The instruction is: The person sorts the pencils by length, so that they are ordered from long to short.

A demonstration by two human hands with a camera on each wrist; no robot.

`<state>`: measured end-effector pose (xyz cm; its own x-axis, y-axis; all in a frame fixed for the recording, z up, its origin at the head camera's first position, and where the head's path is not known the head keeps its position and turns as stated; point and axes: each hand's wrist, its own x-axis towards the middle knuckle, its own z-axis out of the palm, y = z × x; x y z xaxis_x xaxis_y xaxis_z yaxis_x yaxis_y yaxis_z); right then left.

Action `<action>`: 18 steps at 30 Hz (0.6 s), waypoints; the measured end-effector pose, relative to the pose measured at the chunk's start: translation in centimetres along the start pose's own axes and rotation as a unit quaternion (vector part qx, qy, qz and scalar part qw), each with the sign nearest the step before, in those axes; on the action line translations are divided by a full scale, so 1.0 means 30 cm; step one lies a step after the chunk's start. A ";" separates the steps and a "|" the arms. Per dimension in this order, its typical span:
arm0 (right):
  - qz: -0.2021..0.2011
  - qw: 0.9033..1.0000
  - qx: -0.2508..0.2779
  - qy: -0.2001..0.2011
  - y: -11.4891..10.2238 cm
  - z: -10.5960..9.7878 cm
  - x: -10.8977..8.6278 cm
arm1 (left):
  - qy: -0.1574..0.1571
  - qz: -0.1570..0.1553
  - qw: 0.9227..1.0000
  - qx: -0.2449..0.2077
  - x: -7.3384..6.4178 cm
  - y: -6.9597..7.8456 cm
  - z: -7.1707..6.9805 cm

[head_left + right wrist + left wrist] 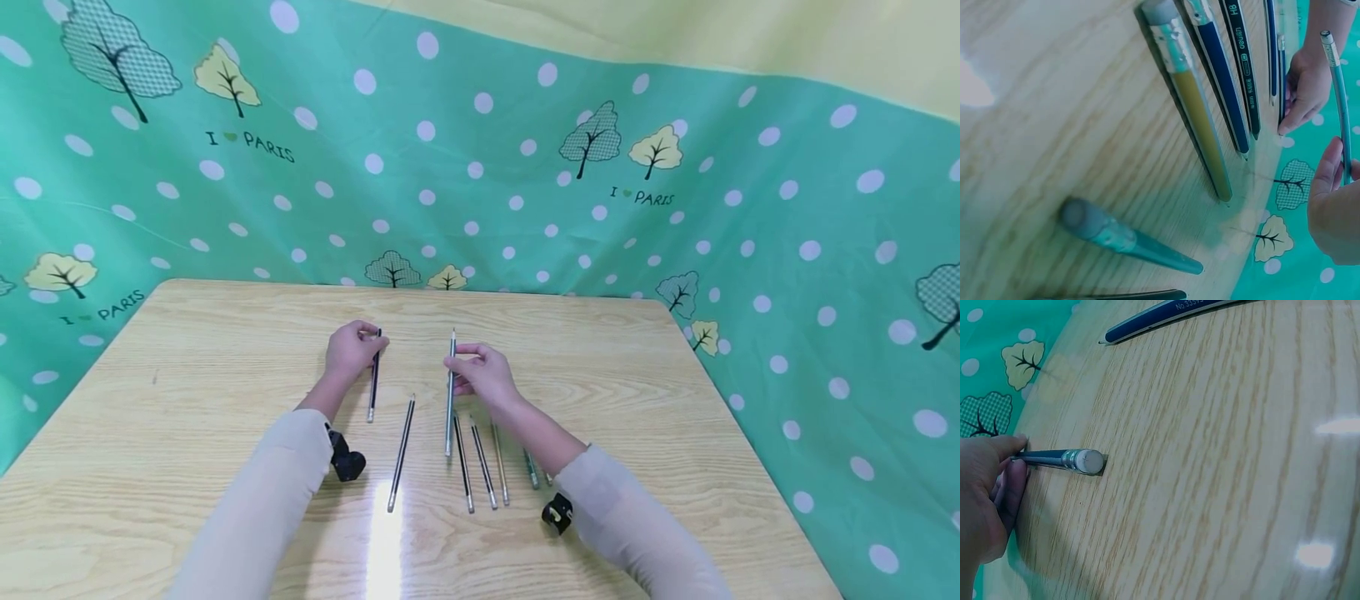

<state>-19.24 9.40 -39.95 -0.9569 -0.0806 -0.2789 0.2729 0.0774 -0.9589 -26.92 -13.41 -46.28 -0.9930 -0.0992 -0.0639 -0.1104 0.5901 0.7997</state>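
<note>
My left hand pinches a dark pencil near its far end; in the left wrist view its white eraser points toward the camera. That pencil is low, at or just over the tabletop. My right hand holds a green pencil between thumb and fingers, tip away from me. In the right wrist view this green pencil is raised off the table. Between the hands and nearer me lies a dark blue pencil, touched by neither hand.
Right of it on the wooden table lie a black pencil, a blue pencil, a yellow pencil and a green one. Another is partly hidden by my right forearm. A polka-dot curtain hangs behind the table.
</note>
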 end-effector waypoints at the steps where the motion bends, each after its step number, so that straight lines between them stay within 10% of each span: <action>1: 0.003 1.000 0.001 -0.001 -0.002 0.001 0.004 | 0.000 0.001 1.000 -0.002 0.000 -0.001 0.000; 18: -0.022 1.000 -0.003 0.009 -0.021 0.052 0.063 | 0.000 -0.012 1.000 -0.021 -0.003 -0.002 -0.001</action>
<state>-21.06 7.64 -39.96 -0.9696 -0.0663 -0.2355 0.2301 0.0800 -0.9699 -26.83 -13.47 -46.30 -0.9900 -0.1127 -0.0844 -0.1330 0.5535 0.8222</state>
